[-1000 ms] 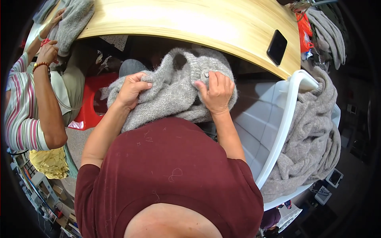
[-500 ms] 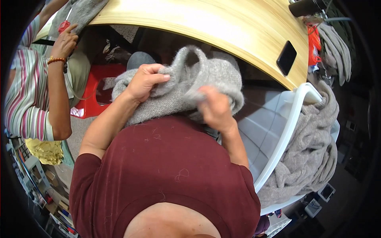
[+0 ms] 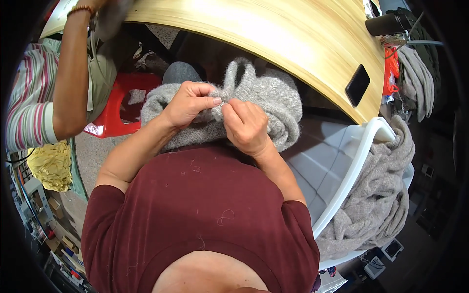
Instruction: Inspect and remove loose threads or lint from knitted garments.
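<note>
A bunched grey knitted garment (image 3: 276, 100) lies across my lap, with a narrow loop of its knit standing up toward the table. My left hand (image 3: 189, 104) pinches an edge of the knit between thumb and fingers. Close beside it, almost touching, my right hand (image 3: 245, 124) is closed with its fingertips pressed at the same spot of the fabric. Whether a small tool or thread sits between those fingertips is too small to tell.
A wooden table (image 3: 293, 44) curves ahead, bearing a black phone (image 3: 358, 85) and a dark cylinder (image 3: 386, 24). To my right stands a white plastic bin (image 3: 349, 180) with grey knitwear (image 3: 373, 195) heaped at it. A co-worker's arm (image 3: 73, 83) and a red stool (image 3: 117, 110) are at left.
My right hand has moved left and up to meet my left hand at the knit. The co-worker's arm has lifted farther over the table. The view has shifted slightly.
</note>
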Demonstrator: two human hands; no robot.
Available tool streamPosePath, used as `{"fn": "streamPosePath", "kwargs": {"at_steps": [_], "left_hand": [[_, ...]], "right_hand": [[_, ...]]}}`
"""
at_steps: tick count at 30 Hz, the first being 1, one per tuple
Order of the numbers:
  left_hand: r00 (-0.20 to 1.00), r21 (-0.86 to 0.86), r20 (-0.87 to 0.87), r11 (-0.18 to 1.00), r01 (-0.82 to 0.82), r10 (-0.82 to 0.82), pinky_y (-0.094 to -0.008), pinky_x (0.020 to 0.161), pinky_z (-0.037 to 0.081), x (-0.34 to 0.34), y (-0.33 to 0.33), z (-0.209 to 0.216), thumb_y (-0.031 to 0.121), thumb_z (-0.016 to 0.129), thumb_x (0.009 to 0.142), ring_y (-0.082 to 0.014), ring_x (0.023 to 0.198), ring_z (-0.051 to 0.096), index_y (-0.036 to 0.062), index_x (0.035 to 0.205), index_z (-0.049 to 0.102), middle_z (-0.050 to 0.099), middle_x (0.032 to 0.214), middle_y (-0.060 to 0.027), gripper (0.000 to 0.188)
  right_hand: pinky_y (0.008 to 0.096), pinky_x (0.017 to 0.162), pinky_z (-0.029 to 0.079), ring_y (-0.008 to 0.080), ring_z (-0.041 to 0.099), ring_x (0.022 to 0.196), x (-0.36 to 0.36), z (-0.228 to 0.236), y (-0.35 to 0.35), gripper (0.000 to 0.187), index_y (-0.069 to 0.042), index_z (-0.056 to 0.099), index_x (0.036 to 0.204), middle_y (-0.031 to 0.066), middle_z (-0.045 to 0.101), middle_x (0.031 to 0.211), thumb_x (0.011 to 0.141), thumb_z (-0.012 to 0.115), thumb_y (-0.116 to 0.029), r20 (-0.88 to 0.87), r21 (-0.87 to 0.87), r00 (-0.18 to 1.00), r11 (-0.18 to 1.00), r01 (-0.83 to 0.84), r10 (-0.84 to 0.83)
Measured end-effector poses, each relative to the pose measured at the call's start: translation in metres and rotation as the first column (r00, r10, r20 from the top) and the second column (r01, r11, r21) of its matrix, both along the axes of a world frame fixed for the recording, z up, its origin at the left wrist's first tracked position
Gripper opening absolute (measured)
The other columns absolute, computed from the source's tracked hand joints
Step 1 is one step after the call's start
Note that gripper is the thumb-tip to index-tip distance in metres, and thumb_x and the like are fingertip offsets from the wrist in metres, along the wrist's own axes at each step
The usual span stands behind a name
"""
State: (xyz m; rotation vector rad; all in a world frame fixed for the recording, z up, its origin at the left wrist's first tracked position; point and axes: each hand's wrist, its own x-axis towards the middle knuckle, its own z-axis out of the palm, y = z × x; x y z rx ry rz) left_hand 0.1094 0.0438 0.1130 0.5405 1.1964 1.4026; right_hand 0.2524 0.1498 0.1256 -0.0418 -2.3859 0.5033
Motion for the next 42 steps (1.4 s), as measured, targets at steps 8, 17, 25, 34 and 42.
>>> {"fn": "streamPosePath", "kwargs": {"at_steps": [8, 17, 25, 34, 42], "left_hand": [[0.875, 0.015, -0.468, 0.991, -0.131, 0.123, -0.0198, 0.053, 0.04, 0.014, -0.005, 0.024, -0.001, 0.055, 0.077, -0.0027, 0.063, 0.048, -0.0018, 0.081, 0.063, 0.057, 0.066, 0.002, 0.009], [0.216, 0.36, -0.909, 0.933, -0.022, 0.356, -0.0337, 0.048, 0.044, 0.013, -0.007, 0.016, -0.012, 0.051, 0.062, -0.027, 0.056, 0.054, 0.0006, 0.082, 0.057, 0.053, 0.064, -0.0114, 0.025], [0.113, 0.458, -0.883, 0.889, -0.009, 0.456, -0.0321, 0.047, 0.044, 0.014, -0.007, 0.016, -0.012, 0.052, 0.059, -0.0258, 0.053, 0.053, -0.0028, 0.084, 0.056, 0.052, 0.063, -0.0115, 0.027], [0.116, 0.502, -0.86, 0.864, 0.028, 0.496, -0.0322, 0.048, 0.044, 0.016, -0.01, 0.019, -0.01, 0.053, 0.059, -0.0263, 0.055, 0.054, -0.003, 0.084, 0.056, 0.054, 0.066, -0.0129, 0.026], [0.583, 0.187, -0.778, 0.972, -0.143, 0.235, -0.0258, 0.054, 0.042, 0.003, -0.005, 0.01, -0.005, 0.057, 0.07, -0.015, 0.059, 0.054, -0.0013, 0.08, 0.059, 0.058, 0.067, -0.0089, 0.01]], "right_hand": [[0.0268, 0.06, 0.045, 0.0205, 0.057, 0.067, -0.008, -0.001, 0.011, 0.025, 0.0, 0.054, 0.084, 0.0117, 0.059, 0.086, 0.061, 0.053, 0.009, 0.034, -0.66, 0.976, 0.739, -0.139, 0.214], [0.0288, 0.05, 0.042, 0.0196, 0.055, 0.055, -0.016, -0.001, -0.005, 0.019, 0.0, 0.054, 0.083, 0.0122, 0.054, 0.065, 0.065, 0.052, 0.003, 0.245, -0.683, 0.969, 0.717, 0.143, 0.04], [0.0314, 0.048, 0.042, 0.027, 0.053, 0.052, -0.022, -0.003, -0.013, 0.02, -0.001, 0.054, 0.079, 0.014, 0.053, 0.064, 0.062, 0.051, 0.007, 0.1, -0.558, 0.992, 0.821, 0.122, -0.079], [0.0281, 0.049, 0.042, 0.0226, 0.055, 0.054, -0.027, 0.001, -0.011, 0.021, 0.0, 0.054, 0.082, 0.0123, 0.055, 0.067, 0.063, 0.051, 0.008, 0.055, -0.483, 0.994, 0.868, 0.113, -0.099], [0.0258, 0.062, 0.045, 0.017, 0.057, 0.067, 0.007, 0.002, 0.033, 0.024, 0.0, 0.056, 0.092, 0.0107, 0.058, 0.076, 0.068, 0.055, 0.003, 0.218, -0.706, 0.962, 0.653, 0.274, -0.167]]}}
